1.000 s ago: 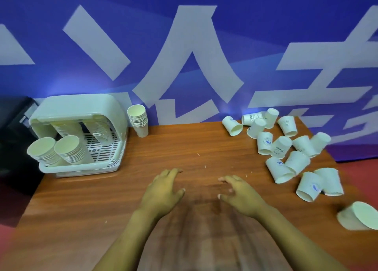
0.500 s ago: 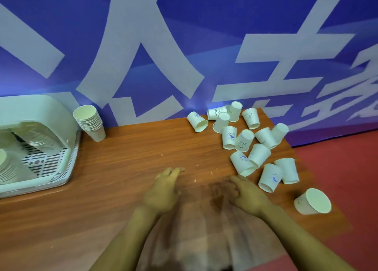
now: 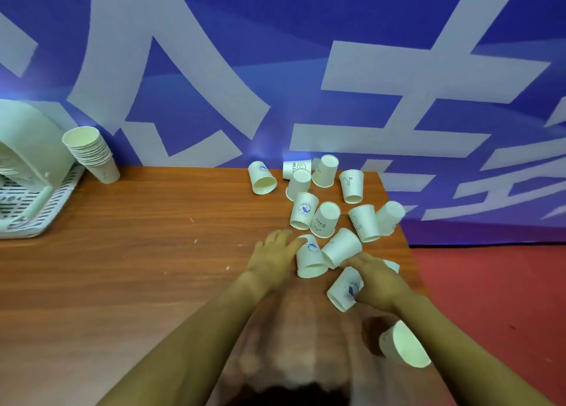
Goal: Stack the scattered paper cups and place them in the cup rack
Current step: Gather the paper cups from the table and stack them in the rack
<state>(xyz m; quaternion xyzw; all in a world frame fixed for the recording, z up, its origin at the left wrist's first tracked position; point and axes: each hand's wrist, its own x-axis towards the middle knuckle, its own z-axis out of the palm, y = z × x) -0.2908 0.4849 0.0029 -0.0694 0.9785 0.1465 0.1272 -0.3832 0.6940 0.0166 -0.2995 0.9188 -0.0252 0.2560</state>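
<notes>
Several white paper cups (image 3: 324, 219) lie scattered on their sides at the far right of the wooden table (image 3: 137, 268). My left hand (image 3: 272, 258) touches the side of one fallen cup (image 3: 311, 258) with its fingers straight. My right hand (image 3: 378, 280) lies over the base of another fallen cup (image 3: 344, 294), fingers stretched toward the pile; a firm grip does not show. One more cup (image 3: 404, 347) lies beside my right forearm near the table's right edge. The pale green cup rack (image 3: 21, 222) is at the left edge, partly cut off.
A tall stack of nested cups (image 3: 92, 154) stands upright next to the rack against the blue banner wall (image 3: 275, 69). The table's right edge drops to a red floor (image 3: 490, 298) close to the scattered cups.
The view has swung right, so the rack slid to the left edge. Both hands moved forward and right from the bare table middle to the nearest fallen cups.
</notes>
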